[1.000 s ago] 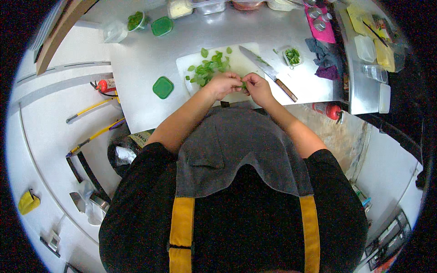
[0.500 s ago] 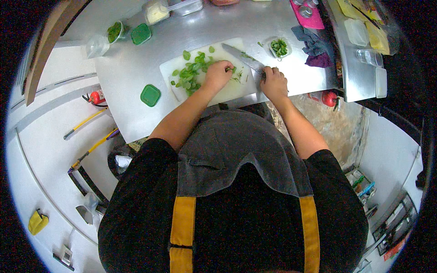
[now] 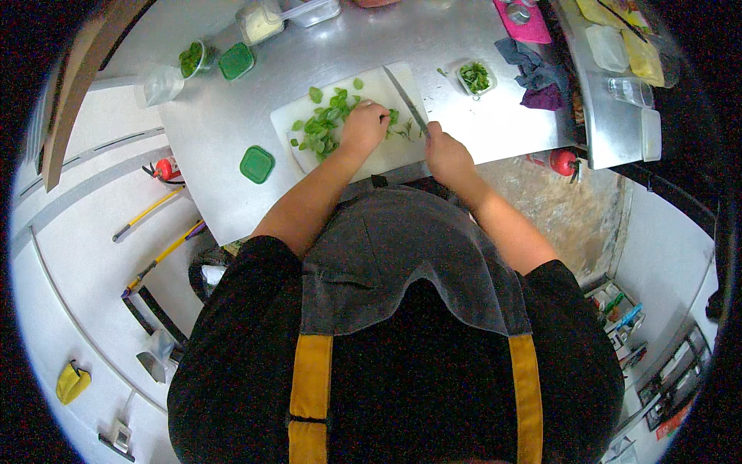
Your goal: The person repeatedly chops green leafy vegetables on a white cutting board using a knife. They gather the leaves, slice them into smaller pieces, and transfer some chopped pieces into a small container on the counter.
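My right hand (image 3: 450, 155) is closed round the handle of a kitchen knife (image 3: 406, 99). Its long blade stands nearly edge-on over the right part of a white cutting board (image 3: 371, 164), pointing away from me. Curled fingers of my left hand (image 3: 365, 127) pinch green leaves at the board's middle, left of the blade; the fingertips partly hide them. Loose green herb leaves (image 3: 318, 133) spread over the board's left half. Small cut bits (image 3: 405, 130) lie between my left hand and the knife.
A clear tub of cut leaves (image 3: 474, 79) stands right of the board. Green lids (image 3: 256, 164) lie to the left, near a cup of herbs (image 3: 195, 59). Dark cloths (image 3: 533, 66) and a pink tray (image 3: 522, 22) are at right. The steel table's front edge runs close to me.
My right hand has moved left with the knife, and the blade has turned from showing its flat side to nearly edge-on. My left hand has shifted slightly left.
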Motion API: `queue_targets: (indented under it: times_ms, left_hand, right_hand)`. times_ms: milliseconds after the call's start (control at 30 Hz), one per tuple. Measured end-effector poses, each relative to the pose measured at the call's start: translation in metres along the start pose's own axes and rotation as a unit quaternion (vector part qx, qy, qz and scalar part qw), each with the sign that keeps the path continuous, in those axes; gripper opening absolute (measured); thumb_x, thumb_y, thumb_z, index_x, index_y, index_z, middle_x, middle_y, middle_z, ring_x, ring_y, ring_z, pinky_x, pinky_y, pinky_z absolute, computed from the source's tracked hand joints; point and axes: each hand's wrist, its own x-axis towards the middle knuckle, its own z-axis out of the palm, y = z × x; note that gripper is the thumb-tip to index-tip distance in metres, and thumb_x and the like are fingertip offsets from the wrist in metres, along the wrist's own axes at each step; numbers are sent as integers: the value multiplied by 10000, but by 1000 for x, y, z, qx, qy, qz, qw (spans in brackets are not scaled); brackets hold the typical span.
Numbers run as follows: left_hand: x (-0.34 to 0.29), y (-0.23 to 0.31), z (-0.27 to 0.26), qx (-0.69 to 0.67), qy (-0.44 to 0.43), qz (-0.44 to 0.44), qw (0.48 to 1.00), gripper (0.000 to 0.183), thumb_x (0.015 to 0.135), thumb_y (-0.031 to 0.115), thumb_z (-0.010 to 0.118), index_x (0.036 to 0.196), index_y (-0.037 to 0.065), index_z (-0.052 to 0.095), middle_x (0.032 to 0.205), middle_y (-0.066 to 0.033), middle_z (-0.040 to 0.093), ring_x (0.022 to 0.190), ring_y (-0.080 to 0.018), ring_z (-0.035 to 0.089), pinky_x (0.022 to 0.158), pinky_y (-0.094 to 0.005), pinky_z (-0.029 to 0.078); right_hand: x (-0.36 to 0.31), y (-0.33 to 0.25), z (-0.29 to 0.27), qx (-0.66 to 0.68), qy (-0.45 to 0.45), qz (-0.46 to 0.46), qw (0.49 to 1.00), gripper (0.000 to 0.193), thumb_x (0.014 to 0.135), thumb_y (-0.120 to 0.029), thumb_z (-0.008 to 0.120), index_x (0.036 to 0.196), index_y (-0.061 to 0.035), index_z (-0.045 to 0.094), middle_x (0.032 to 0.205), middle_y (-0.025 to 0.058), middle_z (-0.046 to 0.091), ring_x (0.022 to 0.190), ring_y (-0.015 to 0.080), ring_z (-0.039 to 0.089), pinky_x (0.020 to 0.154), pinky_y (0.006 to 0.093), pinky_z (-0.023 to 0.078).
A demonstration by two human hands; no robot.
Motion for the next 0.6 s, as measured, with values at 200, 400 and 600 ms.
queue_targets:
  times_ms: [200, 400, 600]
  left_hand:
    - [4, -8, -2, 16, -21, 35, 999, 153, 854, 186, 690, 915, 60, 752, 954, -133, 691, 985, -325, 643, 872, -422, 528]
    - [5, -9, -6, -15, -39, 24, 999, 150, 853, 183, 696, 921, 64, 756, 955, -134, 692, 986, -325, 644, 876, -420, 527]
    - [8, -12, -8, -24, -37, 41, 998, 128, 849, 167, 695, 907, 72, 758, 952, -140, 693, 959, -332, 652, 856, -429, 533]
  right_hand:
    - [0, -23, 6, 7, -79, 5, 997, 243, 942, -105, 419, 1120, 50, 471, 976, 330, 676, 904, 473, 689, 788, 563, 550]
    - [8, -27, 42, 3, -91, 87, 992, 260, 965, -179, 432, 1137, 16, 448, 996, 296, 684, 947, 467, 676, 844, 560, 519]
    - [11, -19, 38, -33, -46, 21, 998, 286, 968, -193, 431, 1160, 19, 439, 993, 286, 687, 934, 457, 680, 814, 554, 530]
